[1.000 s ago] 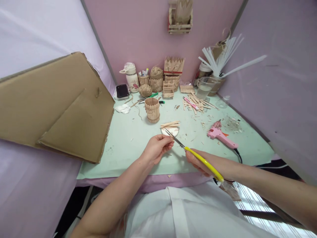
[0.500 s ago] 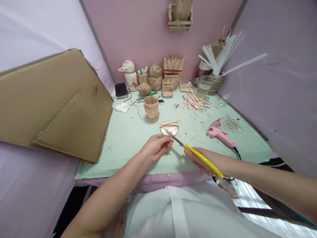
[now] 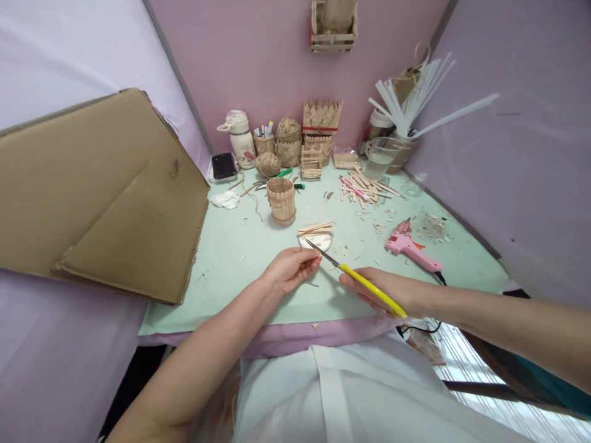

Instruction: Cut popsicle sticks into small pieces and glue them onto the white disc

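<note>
My right hand [image 3: 390,288] is closed around the yellow handles of a pair of scissors [image 3: 364,282]. The metal blades point up and left and reach the fingertips of my left hand [image 3: 290,269]. Those fingers are pinched together at the blades; whatever they hold is too small and hidden to name. Just beyond them lies a round white disc [image 3: 314,243] with several thin wooden sticks [image 3: 316,229] across its far side. Farther back and to the left stands a small barrel-shaped cup made of wooden sticks [image 3: 281,203].
A pink glue gun [image 3: 413,247] lies on the right, its cord running off the table. Behind are a heap of wooden sticks [image 3: 362,187], a plastic cup of liquid [image 3: 381,161], twine balls [image 3: 268,164] and a white bottle [image 3: 241,138]. Cardboard [image 3: 111,203] leans at left.
My right hand and the scissors have shifted slightly up and left, with the handles looking closer together. My left hand keeps its pinch in nearly the same place.
</note>
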Demonstrator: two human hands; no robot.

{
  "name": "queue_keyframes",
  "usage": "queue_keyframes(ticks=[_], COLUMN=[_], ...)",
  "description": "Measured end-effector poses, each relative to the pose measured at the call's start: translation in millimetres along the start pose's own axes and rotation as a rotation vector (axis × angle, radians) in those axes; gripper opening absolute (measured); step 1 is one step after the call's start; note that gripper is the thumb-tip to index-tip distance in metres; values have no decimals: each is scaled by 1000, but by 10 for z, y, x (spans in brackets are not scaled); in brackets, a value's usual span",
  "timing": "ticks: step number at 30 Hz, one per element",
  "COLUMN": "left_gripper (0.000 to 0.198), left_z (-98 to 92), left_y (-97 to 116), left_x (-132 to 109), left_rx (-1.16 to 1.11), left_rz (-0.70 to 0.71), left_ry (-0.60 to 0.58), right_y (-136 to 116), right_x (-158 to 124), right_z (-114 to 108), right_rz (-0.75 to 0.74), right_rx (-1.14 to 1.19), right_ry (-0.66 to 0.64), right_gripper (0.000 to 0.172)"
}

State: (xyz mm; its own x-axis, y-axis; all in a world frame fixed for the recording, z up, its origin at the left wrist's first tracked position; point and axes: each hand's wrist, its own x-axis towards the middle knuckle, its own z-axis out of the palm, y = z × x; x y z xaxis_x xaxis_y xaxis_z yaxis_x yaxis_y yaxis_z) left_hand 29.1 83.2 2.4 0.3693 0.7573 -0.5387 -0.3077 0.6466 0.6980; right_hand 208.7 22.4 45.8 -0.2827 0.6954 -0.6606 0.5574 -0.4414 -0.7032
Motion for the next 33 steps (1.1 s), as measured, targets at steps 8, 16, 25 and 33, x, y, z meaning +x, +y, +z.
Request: queue_keyframes(ticks=[8,16,25,33], left_gripper=[9,17,14,14], left_z=[-97,-286,-151,-106], left_y=[-2,78,323,551], left_x=[-118,-187,-60,94], left_rx=[61,217,696,1146], left_rz=[94,285,556,559], left_ry=[16,124,103,-44], right_y=[90,329,333,209], right_x=[-11,-65,-9,123], right_z=[-141,-59,60,137], right_rz=[-73,-142,-220,-227], right_rx=[87,147,120,383], right_ry=[0,37,82,-13], right_gripper=[39,47,49,54])
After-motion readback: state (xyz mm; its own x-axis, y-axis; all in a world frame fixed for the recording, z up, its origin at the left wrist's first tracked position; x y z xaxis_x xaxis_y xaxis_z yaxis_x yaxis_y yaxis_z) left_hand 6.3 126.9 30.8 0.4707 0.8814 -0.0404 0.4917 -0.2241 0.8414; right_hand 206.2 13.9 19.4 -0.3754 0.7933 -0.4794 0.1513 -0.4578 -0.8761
